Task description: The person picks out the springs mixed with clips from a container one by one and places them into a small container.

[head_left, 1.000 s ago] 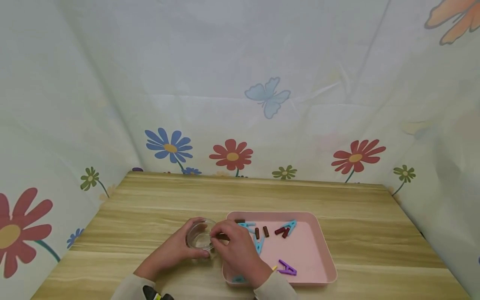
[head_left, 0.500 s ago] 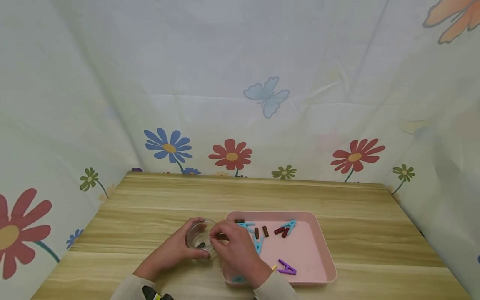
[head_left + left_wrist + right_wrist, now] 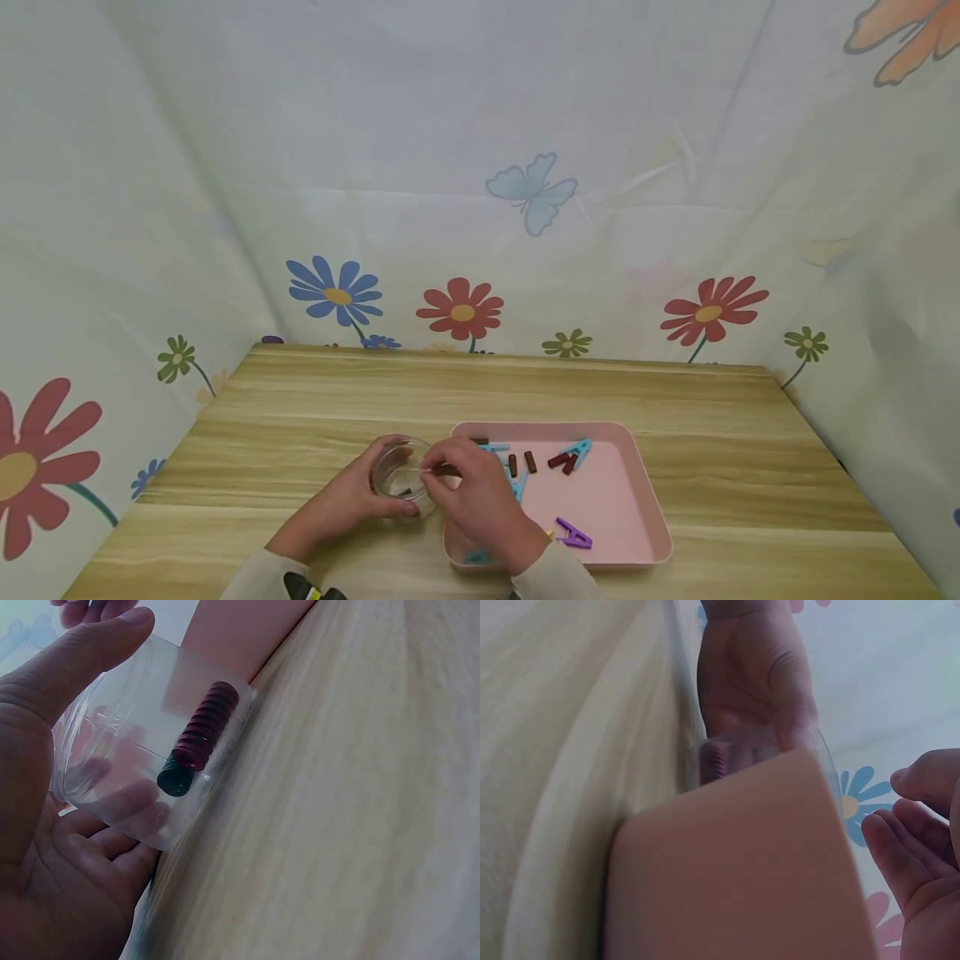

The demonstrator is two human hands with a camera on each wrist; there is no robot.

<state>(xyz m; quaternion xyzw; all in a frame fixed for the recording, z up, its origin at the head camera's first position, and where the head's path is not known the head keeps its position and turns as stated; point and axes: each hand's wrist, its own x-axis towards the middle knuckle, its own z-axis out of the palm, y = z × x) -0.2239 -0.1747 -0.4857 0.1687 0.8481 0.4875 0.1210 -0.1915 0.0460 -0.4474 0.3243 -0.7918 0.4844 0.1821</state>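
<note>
My left hand (image 3: pixel 351 498) grips a clear round jar (image 3: pixel 124 724) from its left side, thumb over the near wall. Inside, at the jar's bottom, lie a dark red coil spring (image 3: pixel 206 726) and a dark green one (image 3: pixel 176 777) touching it, both seen through the wall in the left wrist view. My right hand (image 3: pixel 480 496) hovers at the jar's right rim. In the right wrist view its thumb (image 3: pixel 930 776) and bent fingers (image 3: pixel 900 855) stand slightly apart, with nothing visible between them.
Right of the jar is a pink tray (image 3: pixel 652 521), partly under my right hand. It holds several springs, such as a brown one (image 3: pixel 530 462), blue clips (image 3: pixel 582 452) and a purple clip (image 3: pixel 574 533). The wooden table (image 3: pixel 712 433) meets a flowered cloth (image 3: pixel 600 275).
A dark spring has come into view inside the jar since a second ago and has shifted slightly there. Both hands have hardly moved.
</note>
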